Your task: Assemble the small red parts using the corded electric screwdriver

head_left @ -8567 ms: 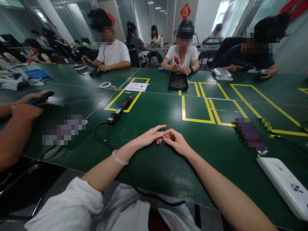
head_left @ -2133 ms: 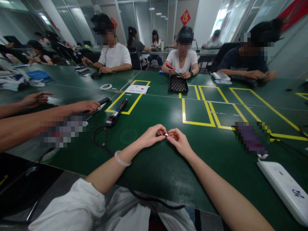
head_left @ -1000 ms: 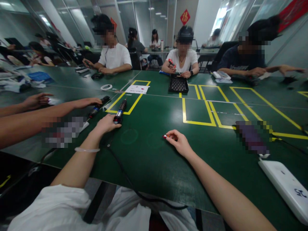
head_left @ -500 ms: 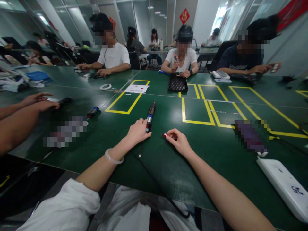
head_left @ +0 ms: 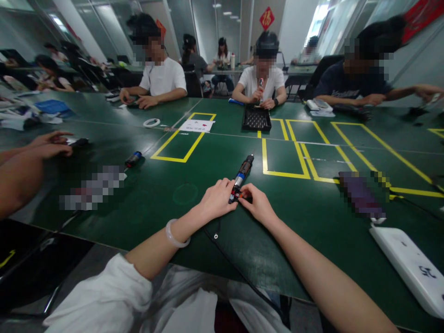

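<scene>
My left hand (head_left: 218,199) is wrapped round the near end of an electric screwdriver (head_left: 242,173). The tool has black, silver and blue sections, and its thin tip points away from me to the upper right. My right hand (head_left: 257,203) pinches a small red and orange piece (head_left: 239,194) between thumb and fingers. It holds this piece against the near end of the tool, where both hands meet. Fingers partly hide that end, so I cannot tell how the piece sits on it. A dark cord (head_left: 227,266) with a small ring runs below my hands.
A white power strip (head_left: 404,273) lies at the right, near a blurred dark device (head_left: 360,194). Another blue and black tool (head_left: 133,159) lies left. Across the green table (head_left: 194,203), a co-worker works over a black tray (head_left: 256,121). Another person's arms (head_left: 41,150) reach in from the left.
My left hand has moved right with the screwdriver, now tilted further right. The small piece in my right hand was apart from it and is now at its near end.
</scene>
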A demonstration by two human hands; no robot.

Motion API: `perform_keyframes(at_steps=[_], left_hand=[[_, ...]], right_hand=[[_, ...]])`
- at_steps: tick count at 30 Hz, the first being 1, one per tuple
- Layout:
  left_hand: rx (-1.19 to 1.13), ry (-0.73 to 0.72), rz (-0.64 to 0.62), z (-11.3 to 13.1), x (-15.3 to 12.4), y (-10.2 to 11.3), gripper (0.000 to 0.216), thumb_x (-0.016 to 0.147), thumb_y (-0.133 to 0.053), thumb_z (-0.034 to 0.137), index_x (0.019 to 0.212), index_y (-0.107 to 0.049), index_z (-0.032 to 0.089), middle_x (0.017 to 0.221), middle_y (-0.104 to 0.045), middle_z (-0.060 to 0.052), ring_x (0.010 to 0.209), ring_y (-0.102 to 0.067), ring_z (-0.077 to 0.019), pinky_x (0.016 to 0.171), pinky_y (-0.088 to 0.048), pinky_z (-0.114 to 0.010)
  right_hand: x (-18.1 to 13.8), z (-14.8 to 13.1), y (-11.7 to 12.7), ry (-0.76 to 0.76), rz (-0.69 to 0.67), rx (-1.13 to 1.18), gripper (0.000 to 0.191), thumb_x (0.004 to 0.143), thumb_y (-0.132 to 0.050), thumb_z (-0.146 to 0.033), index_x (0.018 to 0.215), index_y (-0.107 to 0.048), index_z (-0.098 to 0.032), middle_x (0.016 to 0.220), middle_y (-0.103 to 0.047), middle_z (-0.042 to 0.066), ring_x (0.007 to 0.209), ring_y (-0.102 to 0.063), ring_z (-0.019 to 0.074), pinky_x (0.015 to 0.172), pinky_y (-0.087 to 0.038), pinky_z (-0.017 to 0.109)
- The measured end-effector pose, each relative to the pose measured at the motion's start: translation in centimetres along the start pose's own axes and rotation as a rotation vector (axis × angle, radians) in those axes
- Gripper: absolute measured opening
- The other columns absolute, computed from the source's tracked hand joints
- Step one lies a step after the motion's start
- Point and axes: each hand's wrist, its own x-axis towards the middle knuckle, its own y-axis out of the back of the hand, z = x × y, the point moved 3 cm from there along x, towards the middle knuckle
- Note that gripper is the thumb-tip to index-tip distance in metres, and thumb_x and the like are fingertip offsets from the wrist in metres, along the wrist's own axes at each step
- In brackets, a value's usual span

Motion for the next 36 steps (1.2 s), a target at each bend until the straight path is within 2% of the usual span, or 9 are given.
perform_keyframes(at_steps=[6, 15, 19, 25, 36], left_hand=[[0.008, -0.011, 0.024, -0.1, -0.1, -0.2, 0.059, 0.083, -0.055, 0.043, 0.134, -0.04, 0.018, 0.12, -0.052, -0.012, 0.107, -0.05, -0.0265, 0.079, -0.051, -0.035], [0.03, 0.014, 0.065, 0.2, -0.2, -0.7, 0.057, 0.087, -0.052, 0.048, 0.134, -0.04, 0.017, 0.12, -0.052, -0.012, 0.108, -0.051, -0.0255, 0.083, -0.049, -0.034], [0.044, 0.045, 0.098, 0.4, 0.1, -0.9, 0.055, 0.091, -0.045, 0.05, 0.135, -0.04, 0.017, 0.119, -0.052, -0.013, 0.108, -0.051, -0.0256, 0.086, -0.047, -0.035], [0.026, 0.06, 0.085, -0.2, 0.1, -0.9, 0.06, 0.091, -0.045, 0.053, 0.141, -0.034, 0.023, 0.121, -0.05, -0.011, 0.105, -0.052, -0.0245, 0.083, -0.046, -0.034], [0.044, 0.039, 0.074, -1.1, 0.2, -0.6, 0.064, 0.089, -0.049, 0.052, 0.144, -0.032, 0.025, 0.121, -0.05, -0.01, 0.103, -0.052, -0.0249, 0.083, -0.045, -0.035]], right_hand=[[-0.1, -0.2, 0.2, 0.058, -0.008, -0.071, 0.004, 0.086, -0.061, -0.019, 0.09, -0.062, -0.021, 0.089, -0.061, 0.003, 0.085, -0.058, 0.0191, 0.077, -0.045, 0.031], [-0.4, -1.1, 0.6, 0.048, 0.037, -0.026, 0.017, 0.092, -0.053, -0.023, 0.09, -0.07, -0.02, 0.087, -0.066, 0.006, 0.079, -0.062, 0.0184, 0.074, -0.047, 0.03], [-0.4, -1.1, 0.8, 0.027, 0.046, -0.023, 0.017, 0.091, -0.053, -0.025, 0.088, -0.07, -0.021, 0.088, -0.068, 0.006, 0.079, -0.063, 0.0192, 0.074, -0.047, 0.031], [-0.2, -0.7, 0.7, -0.032, 0.024, 0.086, 0.018, 0.091, -0.052, -0.026, 0.09, -0.069, -0.02, 0.087, -0.07, 0.004, 0.076, -0.063, 0.0177, 0.072, -0.047, 0.029], [0.1, -0.5, 0.8, -0.101, 0.016, 0.172, 0.018, 0.088, -0.053, -0.027, 0.095, -0.067, -0.019, 0.085, -0.07, 0.003, 0.072, -0.061, 0.0161, 0.069, -0.046, 0.028]])
